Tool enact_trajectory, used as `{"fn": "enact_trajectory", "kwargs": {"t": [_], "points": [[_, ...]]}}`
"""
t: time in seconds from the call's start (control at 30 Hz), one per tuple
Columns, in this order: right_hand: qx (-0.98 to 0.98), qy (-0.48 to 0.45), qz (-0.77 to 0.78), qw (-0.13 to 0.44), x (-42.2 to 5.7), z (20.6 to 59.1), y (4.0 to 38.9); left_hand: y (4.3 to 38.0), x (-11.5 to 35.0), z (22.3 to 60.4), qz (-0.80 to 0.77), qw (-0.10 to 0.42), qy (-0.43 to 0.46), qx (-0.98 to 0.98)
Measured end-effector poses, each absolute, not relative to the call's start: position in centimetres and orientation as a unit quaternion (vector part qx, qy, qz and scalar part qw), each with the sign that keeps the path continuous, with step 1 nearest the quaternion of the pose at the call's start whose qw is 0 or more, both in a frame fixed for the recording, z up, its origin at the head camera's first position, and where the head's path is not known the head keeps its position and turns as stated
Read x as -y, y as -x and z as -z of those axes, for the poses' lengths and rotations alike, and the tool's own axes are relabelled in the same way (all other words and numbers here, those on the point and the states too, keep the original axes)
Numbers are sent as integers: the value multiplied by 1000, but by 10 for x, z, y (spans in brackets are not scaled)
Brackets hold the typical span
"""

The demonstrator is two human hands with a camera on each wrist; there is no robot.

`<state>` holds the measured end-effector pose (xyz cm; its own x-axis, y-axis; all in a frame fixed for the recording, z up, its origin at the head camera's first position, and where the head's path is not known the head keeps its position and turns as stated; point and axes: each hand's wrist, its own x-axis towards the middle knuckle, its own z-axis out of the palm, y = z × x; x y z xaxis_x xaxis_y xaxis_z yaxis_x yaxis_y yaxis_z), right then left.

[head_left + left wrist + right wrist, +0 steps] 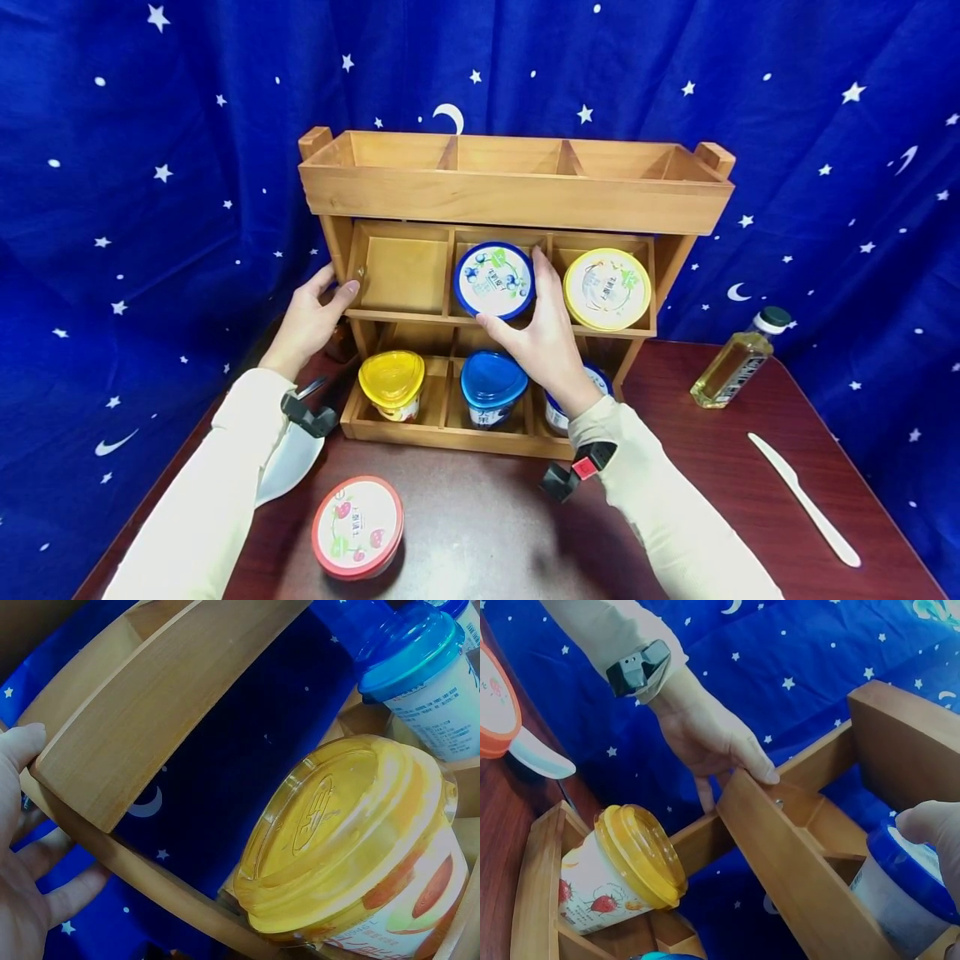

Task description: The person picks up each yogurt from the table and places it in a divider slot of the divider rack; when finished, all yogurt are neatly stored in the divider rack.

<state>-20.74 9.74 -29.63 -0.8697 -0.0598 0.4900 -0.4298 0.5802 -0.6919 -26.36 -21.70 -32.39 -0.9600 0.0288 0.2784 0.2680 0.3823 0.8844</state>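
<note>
A wooden three-tier rack (517, 196) stands at the back of the table. My left hand (306, 323) grips the left side of its middle tier, thumb on the tray's edge and fingers outside, as the right wrist view also shows. My right hand (551, 346) holds a round tub with a blue lid (491, 279) in the middle compartment of that tier, thumb at its lower rim and fingers along its right side. In the right compartment sits a yellow-lidded tub (607, 287). The left compartment (405, 271) holds nothing.
On the bottom tier are a yellow-topped cup (392, 379), a blue-topped cup (492, 379) and a partly hidden blue-rimmed tub (557, 417). A red-lidded tub (358, 529), a white dish (292, 462), an oil bottle (738, 362) and a white knife (802, 496) lie around the rack.
</note>
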Motion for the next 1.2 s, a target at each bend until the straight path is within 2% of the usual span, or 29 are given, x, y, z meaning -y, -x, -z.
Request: {"fn": "enact_trajectory", "kwargs": {"t": [0.1,0.33,0.53,0.63,0.8,1.2], "points": [[860,-148,-436,221,-97,293,202,263,217,324,547,109,89,825],[825,-219,-437,283,-94,283,180,262,217,322,550,105,84,824],[788,-292,-455,295,-87,276,157,262,217,321,554,101,82,822],[779,-321,-462,276,-81,280,148,262,217,321,553,101,81,823],[779,-358,-470,212,-68,297,134,263,217,323,549,105,81,826],[822,-416,-381,77,-37,367,107,264,218,323,548,104,82,826]]}}
